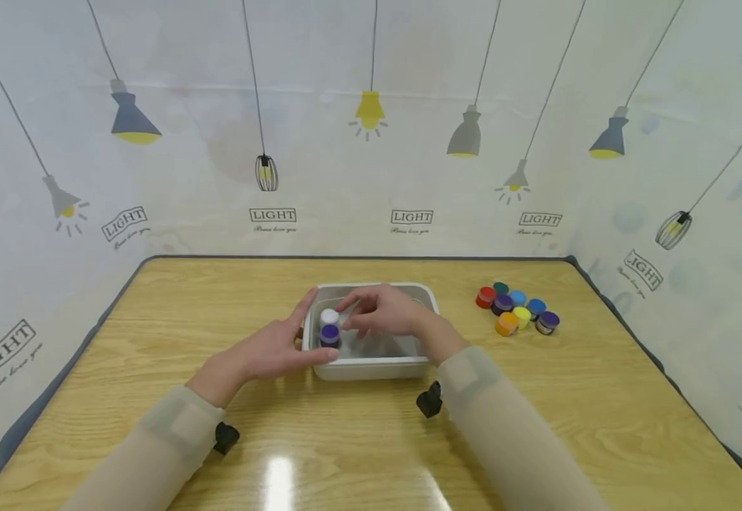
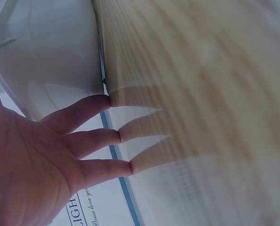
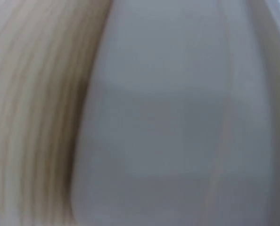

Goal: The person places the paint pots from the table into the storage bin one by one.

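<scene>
White container (image 1: 371, 370) stands on the wooden table (image 1: 320, 433) directly before the person, presumably so that both hands reach it without stretching; within it, a white-lidded jar (image 1: 329, 316) and a purple-lidded jar (image 1: 329, 333) stand at the left end, the white one on the far side; that position leaves the floor to their right free, which may be deliberate.

Left hand (image 1: 275, 348) spans the container's left end, thumb along the near rim and fingers straight and spread; the left wrist view shows fingertips down beside the outer wall; judged a brace against sliding rather than a grip.

Right hand (image 1: 391, 312) reaches over the container, thumb and index finger parted just right of the two jars, nothing seen between them; whether a fingertip touches a lid cannot be told; the bent wrist probably serves to clear the rim; the right wrist view is blurred and does not show this hand.

A cluster of coloured jars, including a red jar (image 1: 485, 297), a yellow jar (image 1: 521, 317) and an orange jar (image 1: 507, 324), stands well right of the container; judged within the right arm's reach yet clear of its elbow.
</scene>
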`<state>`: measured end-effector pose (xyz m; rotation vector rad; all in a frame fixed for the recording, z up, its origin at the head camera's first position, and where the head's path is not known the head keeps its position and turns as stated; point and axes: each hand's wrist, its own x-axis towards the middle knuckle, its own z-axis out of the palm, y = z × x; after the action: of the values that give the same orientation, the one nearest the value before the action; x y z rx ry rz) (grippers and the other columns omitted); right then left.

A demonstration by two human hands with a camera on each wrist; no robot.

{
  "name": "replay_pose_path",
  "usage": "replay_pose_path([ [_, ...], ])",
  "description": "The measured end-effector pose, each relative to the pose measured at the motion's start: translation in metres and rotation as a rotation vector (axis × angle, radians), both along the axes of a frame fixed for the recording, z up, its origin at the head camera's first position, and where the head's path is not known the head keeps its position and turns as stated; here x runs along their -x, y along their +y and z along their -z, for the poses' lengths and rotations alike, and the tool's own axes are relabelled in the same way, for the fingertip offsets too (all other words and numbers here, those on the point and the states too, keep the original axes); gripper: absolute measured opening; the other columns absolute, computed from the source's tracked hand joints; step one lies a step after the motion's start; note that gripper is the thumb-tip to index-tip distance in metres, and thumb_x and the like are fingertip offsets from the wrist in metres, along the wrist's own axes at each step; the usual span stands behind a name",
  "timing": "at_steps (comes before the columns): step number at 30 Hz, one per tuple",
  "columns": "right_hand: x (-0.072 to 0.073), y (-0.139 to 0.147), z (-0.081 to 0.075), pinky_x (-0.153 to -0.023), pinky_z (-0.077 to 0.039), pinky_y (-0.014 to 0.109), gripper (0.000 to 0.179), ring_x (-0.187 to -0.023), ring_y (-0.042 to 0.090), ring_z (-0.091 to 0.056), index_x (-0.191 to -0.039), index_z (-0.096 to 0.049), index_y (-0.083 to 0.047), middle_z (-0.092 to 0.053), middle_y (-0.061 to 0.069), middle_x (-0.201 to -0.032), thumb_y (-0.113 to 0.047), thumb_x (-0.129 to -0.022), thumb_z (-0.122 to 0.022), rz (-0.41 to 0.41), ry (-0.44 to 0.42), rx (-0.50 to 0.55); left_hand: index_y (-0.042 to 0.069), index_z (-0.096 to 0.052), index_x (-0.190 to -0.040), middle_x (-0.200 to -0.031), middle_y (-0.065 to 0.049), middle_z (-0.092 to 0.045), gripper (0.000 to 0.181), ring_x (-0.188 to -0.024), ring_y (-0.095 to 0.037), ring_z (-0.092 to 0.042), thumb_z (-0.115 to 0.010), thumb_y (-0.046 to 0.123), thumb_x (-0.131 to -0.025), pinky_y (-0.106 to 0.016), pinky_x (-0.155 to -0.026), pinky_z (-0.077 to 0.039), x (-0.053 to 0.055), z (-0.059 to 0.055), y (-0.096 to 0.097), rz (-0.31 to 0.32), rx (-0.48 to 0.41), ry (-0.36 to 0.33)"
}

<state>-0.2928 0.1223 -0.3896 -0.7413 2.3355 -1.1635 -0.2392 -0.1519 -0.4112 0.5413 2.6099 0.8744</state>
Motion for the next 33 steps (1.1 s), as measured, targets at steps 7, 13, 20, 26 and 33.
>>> replay_pose_path([
  [7, -0.007, 0.032, -0.017, -0.091, -0.062, 0.056, 0.037, -0.094, 0.035, -0.077, -0.14, -0.073, -0.014, -0.08, 0.016, -0.117, -0.027, -0.105, -0.077, 0.09, 0.064, 0.054, 0.033, 0.013, -0.177, -0.148, -0.024, -0.067, 0.127, -0.119, -0.025, -0.072, -0.068, 0.082, -0.092, -0.053, -0.107, -0.056, -0.002, 0.001, -0.001, -0.002, -0.005, 0.018],
  [13, -0.018, 0.082, -0.028, -0.085, -0.062, 0.048, 0.038, -0.092, 0.042, -0.076, -0.14, -0.072, -0.019, -0.078, 0.02, -0.114, -0.028, -0.104, -0.079, 0.214, 0.114, 0.092, 0.034, 0.013, -0.177, -0.151, -0.025, -0.066, 0.127, -0.127, -0.031, -0.07, -0.069, 0.081, -0.092, -0.057, -0.113, -0.053, -0.003, 0.002, 0.0, -0.004, -0.017, 0.022],
  [20, -0.035, 0.16, -0.029, -0.075, -0.06, 0.035, 0.04, -0.088, 0.028, -0.074, -0.142, -0.069, -0.016, -0.078, 0.005, -0.105, -0.03, -0.106, -0.077, 0.351, 0.164, 0.045, 0.032, 0.013, -0.177, -0.155, -0.028, -0.061, 0.128, -0.132, -0.036, -0.068, -0.069, 0.081, -0.092, -0.058, -0.117, -0.05, -0.003, 0.0, 0.0, -0.008, -0.009, 0.02],
  [26, -0.051, 0.222, -0.017, -0.074, -0.062, 0.036, 0.044, -0.087, 0.029, -0.074, -0.144, -0.067, -0.011, -0.079, 0.0, -0.103, -0.034, -0.107, -0.075, 0.442, 0.161, 0.004, 0.029, 0.013, -0.177, -0.156, -0.028, -0.06, 0.128, -0.136, -0.038, -0.066, -0.068, 0.081, -0.092, -0.059, -0.119, -0.048, -0.004, -0.001, 0.0, -0.004, -0.01, 0.017],
  [33, -0.064, 0.275, 0.006, -0.076, -0.062, 0.037, 0.049, -0.086, 0.027, -0.073, -0.151, -0.06, -0.004, -0.078, 0.0, -0.105, -0.031, -0.111, -0.069, 0.506, 0.152, -0.067, 0.029, 0.013, -0.177, -0.156, -0.027, -0.061, 0.129, -0.135, -0.037, -0.066, -0.068, 0.082, -0.092, -0.059, -0.119, -0.048, -0.002, 0.0, 0.002, -0.007, -0.017, 0.016],
])
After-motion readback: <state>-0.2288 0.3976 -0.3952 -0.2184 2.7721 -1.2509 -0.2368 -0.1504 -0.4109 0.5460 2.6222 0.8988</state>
